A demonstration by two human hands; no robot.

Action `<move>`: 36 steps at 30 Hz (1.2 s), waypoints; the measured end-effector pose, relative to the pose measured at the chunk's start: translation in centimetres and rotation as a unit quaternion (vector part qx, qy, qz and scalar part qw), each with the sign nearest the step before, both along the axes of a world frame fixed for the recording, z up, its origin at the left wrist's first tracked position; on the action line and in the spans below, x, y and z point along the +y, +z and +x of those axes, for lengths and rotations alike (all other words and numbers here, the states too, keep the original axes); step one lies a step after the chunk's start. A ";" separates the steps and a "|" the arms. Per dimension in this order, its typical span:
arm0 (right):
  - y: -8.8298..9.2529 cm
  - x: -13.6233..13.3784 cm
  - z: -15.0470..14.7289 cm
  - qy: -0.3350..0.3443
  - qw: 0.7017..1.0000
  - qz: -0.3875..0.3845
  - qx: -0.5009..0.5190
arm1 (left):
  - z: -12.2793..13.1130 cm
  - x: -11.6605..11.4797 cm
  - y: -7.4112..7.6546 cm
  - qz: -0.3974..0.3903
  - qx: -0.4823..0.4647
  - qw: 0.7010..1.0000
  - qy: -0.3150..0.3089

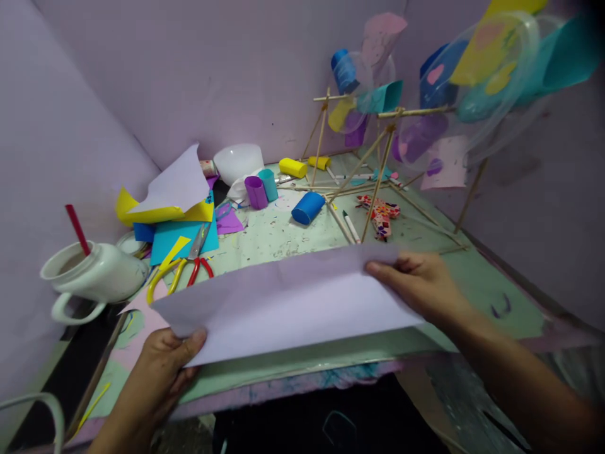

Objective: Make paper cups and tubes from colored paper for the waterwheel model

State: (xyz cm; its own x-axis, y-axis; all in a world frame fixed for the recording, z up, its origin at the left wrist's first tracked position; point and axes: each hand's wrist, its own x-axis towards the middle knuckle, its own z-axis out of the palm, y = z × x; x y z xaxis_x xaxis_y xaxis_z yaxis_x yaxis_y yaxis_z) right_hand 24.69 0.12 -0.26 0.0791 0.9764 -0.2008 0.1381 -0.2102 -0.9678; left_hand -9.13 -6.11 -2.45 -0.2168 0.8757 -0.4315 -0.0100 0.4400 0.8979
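Observation:
A folded or bent sheet of pale lilac paper stretches between my hands above the front of the table. My left hand grips its lower left end, thumb on top. At the right end my right hand pinches it near the upper edge, with the thumb on the near face. Beyond the paper lie yellow-handled scissors and a red-handled pair, partly hidden by the sheet. A blue paper tube and a green-capped marker rest farther back.
Two stick-framed wheels with paper cups, the nearer wheel at right, stand on the table. At left are a white mug and stacked coloured paper. Purple and yellow tubes sit near a white bowl.

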 end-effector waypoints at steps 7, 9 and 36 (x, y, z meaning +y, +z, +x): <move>2.7 4.9 -3.8 0.067 0.933 0.023 0.352 | 0.7 3.3 2.2 0.055 -0.115 0.987 0.096; 2.1 4.8 -5.2 0.083 0.928 -0.008 0.363 | 1.5 4.0 2.6 0.085 -0.142 0.977 0.133; 8.2 5.4 -11.9 0.148 0.970 0.158 -0.113 | 8.5 6.6 5.3 0.216 0.012 0.976 -0.037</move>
